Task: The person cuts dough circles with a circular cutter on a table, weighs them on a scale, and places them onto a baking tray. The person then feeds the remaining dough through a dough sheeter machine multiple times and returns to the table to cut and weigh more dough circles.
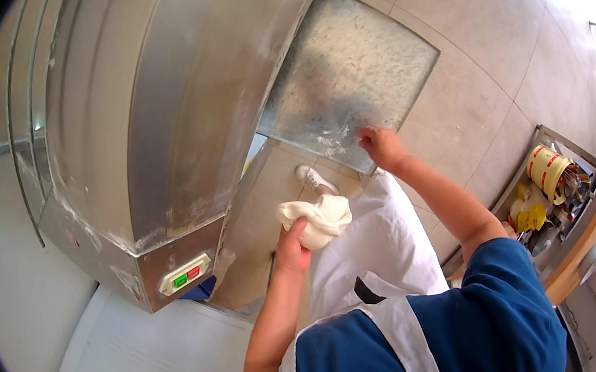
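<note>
A folded lump of pale dough (pixel 322 222) rests in my left hand (pixel 293 247), the thumb pressed over its near side. It is held in front of my white apron, below the machine's edge. My right hand (pixel 382 146) is closed, its fingers curled together above the near corner of a metal tray (pixel 362 47). Whether anything small is between those fingers is too hard to see. White flour smudges mark the tray near this hand. A big stainless steel machine (pixel 181 111) stands to the left, dusted with flour.
A switch plate (pixel 185 275) with a green and a red button sits on the machine's near end. On the right, a cart (pixel 578 253) carries a yellow bucket (pixel 545 165), yellow cloth-like items and utensils. My white shoe (pixel 314 179) stands on the tiled floor (pixel 459 34).
</note>
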Available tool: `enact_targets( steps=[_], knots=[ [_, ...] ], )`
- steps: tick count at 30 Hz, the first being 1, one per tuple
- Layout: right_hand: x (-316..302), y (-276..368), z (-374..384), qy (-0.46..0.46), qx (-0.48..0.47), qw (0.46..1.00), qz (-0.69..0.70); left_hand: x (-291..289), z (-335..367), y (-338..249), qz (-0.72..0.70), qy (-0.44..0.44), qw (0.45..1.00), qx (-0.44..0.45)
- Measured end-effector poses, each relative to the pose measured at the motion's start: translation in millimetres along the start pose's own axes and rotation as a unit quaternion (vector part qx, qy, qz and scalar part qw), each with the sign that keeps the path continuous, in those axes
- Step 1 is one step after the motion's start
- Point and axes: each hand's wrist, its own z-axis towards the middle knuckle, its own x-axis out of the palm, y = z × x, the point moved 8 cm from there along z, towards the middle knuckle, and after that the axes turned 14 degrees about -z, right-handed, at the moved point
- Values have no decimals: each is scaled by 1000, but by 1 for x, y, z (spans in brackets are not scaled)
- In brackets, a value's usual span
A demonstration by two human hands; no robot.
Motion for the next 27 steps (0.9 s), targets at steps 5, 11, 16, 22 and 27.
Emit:
enact_targets(
  steps=[5, 11, 16, 22, 27],
  knots=[
    [39, 37, 19, 4, -98, 994, -49, -2, 9, 3, -25, -24, 999, 1],
    [13, 41, 18, -49, -50, 997, 20, 5, 18, -4, -30, -31, 999, 16],
    [17, 77, -21, 158, -33, 878, 451, 19, 39, -5, 11, 9, 999, 32],
    [-13, 80, -38, -15, -46, 973, 226, 60, 58, 0, 88, 57, 994, 15],
    [-26, 56, -24, -93, -64, 991, 69, 84, 120, -4, 234, 117, 962, 74]
  ],
)
